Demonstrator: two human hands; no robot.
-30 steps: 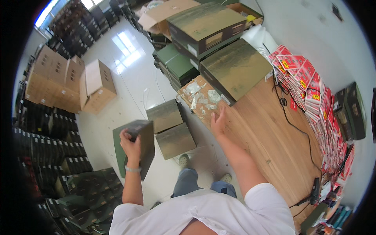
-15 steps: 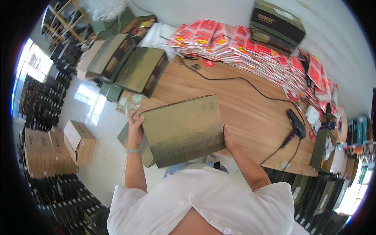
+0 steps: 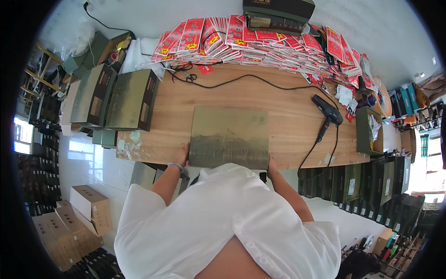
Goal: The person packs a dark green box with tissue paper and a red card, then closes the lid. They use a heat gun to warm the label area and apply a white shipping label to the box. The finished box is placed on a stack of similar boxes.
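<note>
A flat olive-green cardboard box [image 3: 229, 135], darker along its near half, lies squarely on the wooden table at the front edge. My left hand [image 3: 184, 156] grips its left side near the front corner, a band round the wrist. On the opposite side, my right hand [image 3: 272, 164] holds the near right corner. Most of the fingers on both hands are hidden by the box and its edges.
Two similar boxes [image 3: 129, 100] stand at the table's left end. Red printed packets [image 3: 241, 42] are heaped along the back, with boxes on top. A black hair dryer [image 3: 328, 114] and its cord lie at right. Scissors [image 3: 189, 76] rest at back left.
The box, held tilted in both hands before, has come down level on the table and turned square to the front edge. Both hands have moved with it and still hold its sides.
</note>
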